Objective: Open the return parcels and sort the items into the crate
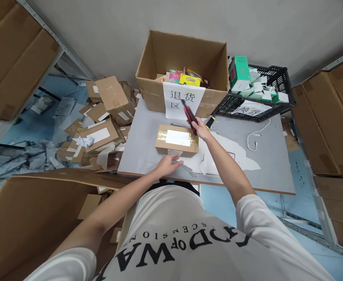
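A taped cardboard parcel (162, 147) with a white label lies on the grey table in front of me. My right hand (199, 128) is closed around a red and black utility knife (190, 117), held just above the parcel's right end, its tip pointing away from me. My left hand (167, 164) is at the parcel's near side with fingers stretched out, holding nothing; whether it touches the box I cannot tell. Beyond my right hand lies a yellow and black tool (210, 122), partly hidden. White paper or wrapping (241, 158) spreads beside the parcel.
At the back stands a large open carton (148, 91) with small colourful packages. Right of it, a black crate (288, 91) holds green and white boxes. A white cable (248, 140) lies on the table's right side. Opened boxes (101, 132) are heaped to the left.
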A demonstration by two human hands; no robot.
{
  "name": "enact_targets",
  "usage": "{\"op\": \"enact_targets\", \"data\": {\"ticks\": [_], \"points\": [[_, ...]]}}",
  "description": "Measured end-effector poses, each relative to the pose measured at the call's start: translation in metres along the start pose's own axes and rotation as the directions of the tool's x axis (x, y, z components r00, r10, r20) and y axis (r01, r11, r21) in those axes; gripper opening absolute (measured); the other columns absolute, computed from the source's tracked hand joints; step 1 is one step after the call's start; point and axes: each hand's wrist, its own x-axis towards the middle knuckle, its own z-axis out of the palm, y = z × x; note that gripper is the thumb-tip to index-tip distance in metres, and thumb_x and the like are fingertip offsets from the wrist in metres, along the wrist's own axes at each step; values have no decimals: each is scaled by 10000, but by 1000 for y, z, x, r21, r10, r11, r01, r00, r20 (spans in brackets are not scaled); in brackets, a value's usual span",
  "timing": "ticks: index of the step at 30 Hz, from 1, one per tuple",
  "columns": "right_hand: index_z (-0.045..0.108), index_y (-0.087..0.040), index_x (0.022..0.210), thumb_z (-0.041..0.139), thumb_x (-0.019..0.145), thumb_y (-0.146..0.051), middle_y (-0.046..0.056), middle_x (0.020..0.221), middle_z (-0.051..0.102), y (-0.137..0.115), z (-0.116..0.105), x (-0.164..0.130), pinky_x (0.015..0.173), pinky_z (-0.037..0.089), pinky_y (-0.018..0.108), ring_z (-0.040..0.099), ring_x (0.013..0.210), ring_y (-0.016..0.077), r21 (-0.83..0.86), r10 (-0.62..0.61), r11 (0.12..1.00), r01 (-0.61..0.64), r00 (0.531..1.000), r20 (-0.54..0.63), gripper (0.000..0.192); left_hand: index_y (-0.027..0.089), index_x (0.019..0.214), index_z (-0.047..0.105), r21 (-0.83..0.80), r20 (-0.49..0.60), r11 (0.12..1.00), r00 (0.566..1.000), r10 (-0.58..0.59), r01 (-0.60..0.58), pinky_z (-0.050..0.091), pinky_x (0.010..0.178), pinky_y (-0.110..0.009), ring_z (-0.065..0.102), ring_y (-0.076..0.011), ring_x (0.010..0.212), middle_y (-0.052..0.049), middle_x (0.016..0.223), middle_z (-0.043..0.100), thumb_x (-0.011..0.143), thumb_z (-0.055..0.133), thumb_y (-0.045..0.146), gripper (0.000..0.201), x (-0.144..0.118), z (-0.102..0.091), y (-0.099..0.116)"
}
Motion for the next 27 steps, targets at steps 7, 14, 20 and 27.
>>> {"op": "enact_targets", "data": {"ticks": [7, 14, 20, 27], "points": [[503, -217, 995, 617, 736, -538, 27, 905, 641, 41, -58, -128, 487, 446, 247, 553, 537, 98, 55, 164, 986, -155, 954, -251, 427, 159, 1419, 373, 607, 11, 749, 946, 325, -265, -115, 1112, -545, -64, -412, 1415, -99, 1573, 58, 486, 752, 674, 1132, 47, -49, 52], [399, -268, 1286, 604, 754, -501, -25, 787, 633, 70, -45, -172, 359, 350, 223, 464, 393, 77, 180, 261, 956, -230, 950, -174, 616, 119, 1472, 243, 761, 138, 575, 941, 308, -300, -203, 1054, -568, -85, -407, 1415, -192, 1558, 50, 534, 669, 734, 1200, 69, -55, 37], [394, -261, 1354, 596, 766, -488, -20, 776, 627, 67, -41, -165, 337, 332, 215, 454, 388, 71, 188, 258, 955, -231, 957, -133, 662, 117, 1472, 244, 735, 125, 610, 943, 309, -297, -128, 1087, -575, -65, -409, 1418, -190, 1559, 52, 591, 622, 744, 1145, 69, -53, 32], [401, -250, 1373, 610, 756, -514, -6, 776, 632, 63, -49, -161, 332, 325, 208, 443, 385, 65, 156, 275, 953, -259, 957, -93, 703, 109, 1477, 226, 781, 99, 561, 941, 323, -275, -149, 1083, -569, -77, -411, 1416, -185, 1561, 44, 599, 580, 776, 1158, 72, -49, 29]]}}
